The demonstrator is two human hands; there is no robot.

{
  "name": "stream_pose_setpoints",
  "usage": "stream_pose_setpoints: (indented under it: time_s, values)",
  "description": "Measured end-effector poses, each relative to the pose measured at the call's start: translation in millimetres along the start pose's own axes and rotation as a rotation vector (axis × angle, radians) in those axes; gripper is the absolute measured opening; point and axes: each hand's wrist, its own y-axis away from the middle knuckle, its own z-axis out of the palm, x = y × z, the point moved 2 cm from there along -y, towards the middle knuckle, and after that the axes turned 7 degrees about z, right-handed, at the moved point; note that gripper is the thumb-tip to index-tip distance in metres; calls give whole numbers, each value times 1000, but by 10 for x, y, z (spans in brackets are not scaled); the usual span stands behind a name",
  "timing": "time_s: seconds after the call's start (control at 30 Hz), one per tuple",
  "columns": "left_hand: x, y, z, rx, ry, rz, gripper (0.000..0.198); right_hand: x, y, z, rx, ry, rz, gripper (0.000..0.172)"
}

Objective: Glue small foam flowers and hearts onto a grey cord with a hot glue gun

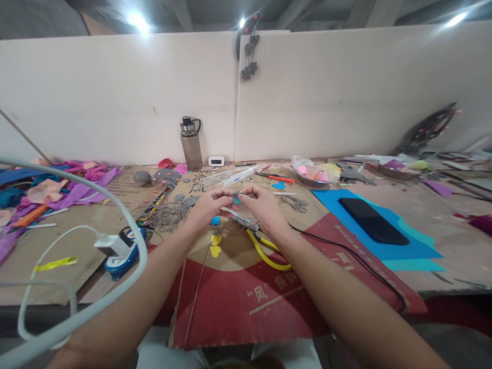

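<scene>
My left hand (207,207) and my right hand (265,207) meet over the cardboard, fingertips pinched together. Between them is a small teal piece (237,200) with a greyish part at its top; felt or paper, I cannot tell. Scissors with yellow handles (262,252) are just below my right hand, their metal blades pointing left under the fingers. Whether they rest on the cardboard or against the hand is unclear. Yellow cut-out shapes (216,247) and a small blue piece (216,220) lie below my left hand.
Red-and-tan cardboard (238,307) covers the table before me. Tangled grey cord (167,215) and a power strip (125,253) are left, with a white cable arching close. A phone (372,220) lies on blue sheets (417,246). A bottle (191,146) stands behind.
</scene>
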Motion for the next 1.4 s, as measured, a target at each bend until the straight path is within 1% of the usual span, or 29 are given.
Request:
stream_pose_setpoints:
  time_s: [0.07, 0.17, 0.33, 0.43, 0.53, 0.6, 0.77, 0.83, 0.9, 1.0, 1.1, 1.17, 1.27, 1.33, 1.4]
  values:
    - [-2, -3, -6, -2, -28, 0, 27, -3, -1, -10, 5, -4, 6, 13]
    - [-31, -20, -25, 31, -96, 8, 27, 9, 4, 5, -37, 4, 22, 12]
    - [-88, -59, -74, 101, -194, 69, 17, 28, 6, 35, -66, 99, -47, 15]
    - [-101, -77, -89, 163, -165, 102, 10, 13, 17, 46, -116, 55, -36, 18]
    - [-95, -77, -80, 196, -75, 73, 8, -17, 32, 48, -158, 15, -9, 19]
    - [-78, -65, -66, 180, -10, 22, 11, -30, 37, 41, -154, -19, 11, 20]
    - [-22, -38, -40, 20, 163, -62, 21, -28, 30, 10, -88, -71, 72, 19]
    - [-18, -38, -39, 0, 226, -79, 23, -27, 27, 5, -80, -88, 84, 18]
    - [-25, -40, -36, 20, 231, -84, 24, -26, 25, 6, -73, -89, 87, 18]
    - [-46, -40, -22, 62, 136, -57, 27, -15, 19, 20, -57, -56, 86, 18]
    - [-71, -49, -21, 102, 28, -34, 30, 14, 9, 42, -79, -33, 74, 19]
    - [-85, -66, -48, 133, -11, -15, 31, 32, 6, 54, -105, -19, 39, 19]
    - [-100, -109, -145, 190, -22, 24, 33, 43, 15, 62, -151, -5, -8, 20]
    - [-109, -146, -240, 225, -18, 41, 35, 41, 22, 61, -178, 22, -18, 18]
    - [-110, -186, -348, 269, -21, 80, 34, 33, 25, 55, -196, 70, -37, 20]
